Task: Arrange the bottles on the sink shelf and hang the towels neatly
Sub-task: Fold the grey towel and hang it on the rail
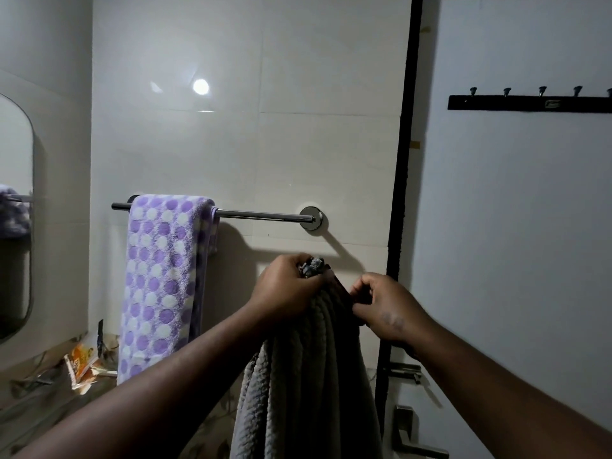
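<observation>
A grey ribbed towel (pixel 308 376) hangs down from both my hands, below the chrome towel rail (pixel 265 215). My left hand (pixel 288 286) grips the towel's bunched top edge. My right hand (pixel 387 309) pinches the same edge just to the right. A purple towel with white and violet dots (pixel 159 279) is draped over the left part of the rail. The rail's right half is bare. No bottles are in view.
A mirror (pixel 15 220) is on the left wall. A counter (pixel 39 402) at lower left holds an orange packet (pixel 82 362). A black door frame (pixel 402 193) stands right of the rail, with a door bearing a hook rack (pixel 530 101) and a handle (pixel 417 445).
</observation>
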`<state>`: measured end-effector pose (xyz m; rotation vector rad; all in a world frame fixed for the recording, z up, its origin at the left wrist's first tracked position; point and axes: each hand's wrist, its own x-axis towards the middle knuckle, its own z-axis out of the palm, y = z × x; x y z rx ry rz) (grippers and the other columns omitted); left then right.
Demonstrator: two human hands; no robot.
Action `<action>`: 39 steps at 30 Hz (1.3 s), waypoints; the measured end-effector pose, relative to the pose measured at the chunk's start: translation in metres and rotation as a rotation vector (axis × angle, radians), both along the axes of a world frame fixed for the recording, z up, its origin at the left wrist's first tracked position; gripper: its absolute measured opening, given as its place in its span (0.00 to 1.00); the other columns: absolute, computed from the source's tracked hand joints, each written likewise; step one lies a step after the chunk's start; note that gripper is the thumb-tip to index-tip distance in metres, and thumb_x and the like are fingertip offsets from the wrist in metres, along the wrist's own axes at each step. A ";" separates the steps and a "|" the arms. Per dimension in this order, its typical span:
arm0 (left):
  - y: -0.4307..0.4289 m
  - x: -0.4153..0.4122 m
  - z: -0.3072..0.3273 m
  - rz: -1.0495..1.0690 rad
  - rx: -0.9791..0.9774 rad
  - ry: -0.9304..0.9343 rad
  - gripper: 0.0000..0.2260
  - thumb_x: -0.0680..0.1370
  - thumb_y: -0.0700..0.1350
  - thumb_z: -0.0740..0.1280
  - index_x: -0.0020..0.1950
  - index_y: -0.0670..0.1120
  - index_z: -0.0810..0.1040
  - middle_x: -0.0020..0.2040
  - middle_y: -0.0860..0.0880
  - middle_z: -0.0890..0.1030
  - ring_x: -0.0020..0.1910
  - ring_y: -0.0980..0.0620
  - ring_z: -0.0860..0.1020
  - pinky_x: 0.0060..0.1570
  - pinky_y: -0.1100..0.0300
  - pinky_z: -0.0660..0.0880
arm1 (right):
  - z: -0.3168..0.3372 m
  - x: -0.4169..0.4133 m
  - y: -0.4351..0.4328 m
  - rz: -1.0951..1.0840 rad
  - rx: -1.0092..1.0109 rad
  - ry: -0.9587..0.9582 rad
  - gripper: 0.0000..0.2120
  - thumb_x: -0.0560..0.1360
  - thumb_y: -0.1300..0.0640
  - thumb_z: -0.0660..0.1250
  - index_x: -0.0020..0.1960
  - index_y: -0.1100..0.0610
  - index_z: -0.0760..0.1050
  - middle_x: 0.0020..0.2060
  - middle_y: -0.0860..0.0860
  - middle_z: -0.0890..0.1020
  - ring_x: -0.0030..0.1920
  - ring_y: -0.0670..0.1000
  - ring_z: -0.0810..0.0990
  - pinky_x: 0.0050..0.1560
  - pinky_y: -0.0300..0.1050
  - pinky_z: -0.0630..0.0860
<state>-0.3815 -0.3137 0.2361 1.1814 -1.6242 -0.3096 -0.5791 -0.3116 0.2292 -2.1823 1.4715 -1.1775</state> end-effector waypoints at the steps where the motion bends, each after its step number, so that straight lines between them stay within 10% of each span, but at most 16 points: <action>1: 0.000 0.000 0.000 -0.012 0.016 -0.010 0.19 0.62 0.68 0.74 0.44 0.57 0.85 0.39 0.57 0.87 0.42 0.56 0.86 0.49 0.48 0.83 | -0.001 0.002 0.001 -0.009 -0.025 -0.047 0.03 0.69 0.56 0.72 0.41 0.50 0.78 0.37 0.49 0.84 0.40 0.53 0.84 0.48 0.58 0.83; 9: 0.004 -0.007 0.001 -0.227 0.005 -0.145 0.17 0.70 0.58 0.76 0.56 0.55 0.85 0.48 0.55 0.88 0.51 0.56 0.86 0.57 0.48 0.81 | 0.013 0.013 -0.001 0.225 0.024 -0.444 0.13 0.73 0.69 0.73 0.46 0.56 0.71 0.40 0.54 0.80 0.43 0.52 0.79 0.55 0.60 0.82; 16: -0.005 0.010 0.007 0.063 -0.054 -0.127 0.08 0.68 0.60 0.73 0.40 0.57 0.81 0.38 0.57 0.84 0.42 0.54 0.83 0.47 0.53 0.79 | 0.003 -0.004 0.004 -0.048 -0.049 0.005 0.08 0.70 0.62 0.73 0.43 0.51 0.77 0.39 0.49 0.84 0.40 0.51 0.83 0.46 0.52 0.81; 20: -0.004 0.005 0.001 -0.018 0.013 -0.131 0.19 0.64 0.66 0.75 0.40 0.51 0.81 0.34 0.58 0.82 0.36 0.56 0.80 0.41 0.55 0.76 | 0.008 -0.001 0.006 -0.050 -0.088 -0.106 0.07 0.71 0.62 0.74 0.41 0.50 0.82 0.38 0.47 0.86 0.42 0.50 0.85 0.50 0.55 0.84; 24: 0.000 -0.006 0.000 -0.166 0.025 -0.177 0.28 0.61 0.67 0.76 0.56 0.55 0.84 0.48 0.57 0.88 0.49 0.58 0.85 0.57 0.51 0.82 | 0.014 0.013 0.006 0.104 0.039 -0.322 0.12 0.69 0.70 0.75 0.43 0.54 0.80 0.39 0.49 0.85 0.44 0.51 0.85 0.55 0.56 0.84; 28: 0.002 -0.002 0.007 -0.136 0.027 -0.198 0.20 0.64 0.65 0.73 0.47 0.52 0.84 0.43 0.50 0.87 0.44 0.52 0.85 0.53 0.45 0.81 | 0.015 0.005 0.004 0.151 0.061 -0.365 0.11 0.71 0.70 0.73 0.48 0.61 0.74 0.38 0.56 0.80 0.38 0.52 0.80 0.47 0.57 0.84; 35: -0.005 0.004 0.006 0.074 -0.002 -0.169 0.13 0.65 0.62 0.71 0.42 0.55 0.82 0.39 0.56 0.85 0.44 0.53 0.84 0.50 0.51 0.81 | 0.011 -0.009 0.005 -0.182 -0.106 0.143 0.06 0.68 0.61 0.71 0.37 0.50 0.80 0.34 0.46 0.84 0.37 0.48 0.83 0.44 0.48 0.82; 39: -0.010 0.010 0.003 0.121 0.006 -0.151 0.09 0.70 0.57 0.75 0.39 0.54 0.80 0.37 0.55 0.84 0.41 0.52 0.82 0.47 0.54 0.79 | 0.010 -0.013 0.003 0.018 0.045 -0.201 0.03 0.72 0.65 0.71 0.43 0.58 0.80 0.37 0.56 0.86 0.36 0.52 0.84 0.47 0.56 0.83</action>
